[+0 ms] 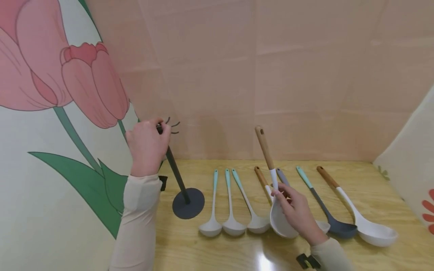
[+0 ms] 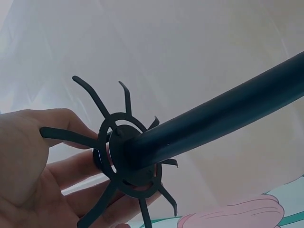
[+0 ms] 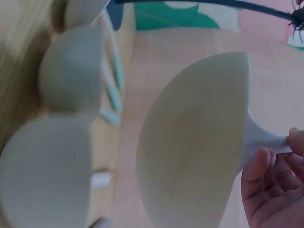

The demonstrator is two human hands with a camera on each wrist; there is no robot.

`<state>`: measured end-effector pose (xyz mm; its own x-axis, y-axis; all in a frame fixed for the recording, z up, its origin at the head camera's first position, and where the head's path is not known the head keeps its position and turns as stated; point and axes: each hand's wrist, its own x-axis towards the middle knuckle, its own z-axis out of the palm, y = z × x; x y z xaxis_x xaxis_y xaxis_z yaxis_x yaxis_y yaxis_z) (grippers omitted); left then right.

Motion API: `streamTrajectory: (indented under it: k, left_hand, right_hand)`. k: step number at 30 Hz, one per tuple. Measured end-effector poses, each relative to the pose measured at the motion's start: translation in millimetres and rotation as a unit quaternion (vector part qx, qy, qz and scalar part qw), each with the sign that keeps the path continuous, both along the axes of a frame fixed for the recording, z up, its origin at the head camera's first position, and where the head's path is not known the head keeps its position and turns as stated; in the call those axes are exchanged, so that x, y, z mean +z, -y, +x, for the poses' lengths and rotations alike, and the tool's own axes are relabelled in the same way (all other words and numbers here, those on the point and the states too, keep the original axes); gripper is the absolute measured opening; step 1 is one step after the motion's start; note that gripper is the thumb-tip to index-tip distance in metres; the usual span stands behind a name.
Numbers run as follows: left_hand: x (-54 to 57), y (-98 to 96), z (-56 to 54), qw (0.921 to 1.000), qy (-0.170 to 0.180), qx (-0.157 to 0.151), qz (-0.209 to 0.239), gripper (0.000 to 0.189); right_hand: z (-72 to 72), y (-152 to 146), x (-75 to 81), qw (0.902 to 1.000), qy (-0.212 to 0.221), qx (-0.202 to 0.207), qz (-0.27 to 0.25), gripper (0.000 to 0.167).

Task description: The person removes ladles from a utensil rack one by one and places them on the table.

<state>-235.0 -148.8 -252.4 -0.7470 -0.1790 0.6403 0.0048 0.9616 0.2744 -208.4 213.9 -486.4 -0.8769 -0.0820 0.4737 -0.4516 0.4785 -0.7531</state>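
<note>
My left hand grips the top of a black utensil stand, just above its ring of hooks. In the left wrist view the fingers curl behind the hook ring. The stand's round base is on the table, and its post leans toward the left hand. My right hand pinches the white neck of a ladle with a wooden handle pointing up. Its bowl hangs lowest, in front of other ladles. No utensil shows on the visible hooks.
Left of the held ladle lie three pale ladles with mint handles. A wooden handle and a grey-blue handle show behind it. Rightward lie a dark ladle and a large white ladle. A tulip-printed wall borders the left.
</note>
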Motion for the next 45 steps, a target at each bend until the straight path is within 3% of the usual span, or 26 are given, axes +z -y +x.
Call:
streamTrajectory:
  k: [11, 20, 32, 37, 45]
  left_hand:
    - [-1.8, -4.1, -1.1, 0.9997, -0.021, -0.01, 0.001, 0.028]
    - [-2.5, -6.3, 0.5, 0.9998, -0.006, -0.013, 0.014, 0.029]
    - [-2.7, -0.4, 2.1, 0.9997, -0.001, -0.009, 0.024, 0.031]
    - [-0.6, -2.1, 0.6, 0.9995, -0.004, -0.018, 0.024, 0.031]
    - [1.0, -3.0, -0.6, 0.9993, 0.011, -0.017, 0.032, 0.032]
  right_hand:
    - [7.7, -64.4, -2.2, 0.9972, 0.014, -0.041, 0.061, 0.019]
    - [5.5, -113.7, -0.3, 0.9896, -0.025, -0.096, 0.103, 0.016]
    - [-7.8, -174.2, -8.2, 0.9838, -0.033, -0.121, 0.129, 0.017]
    - [-12.1, -200.8, -3.9, 0.9752, -0.011, -0.152, 0.161, 0.022]
    - [-20.8, -233.1, -1.2, 0.9615, 0.063, -0.166, 0.21, 0.033]
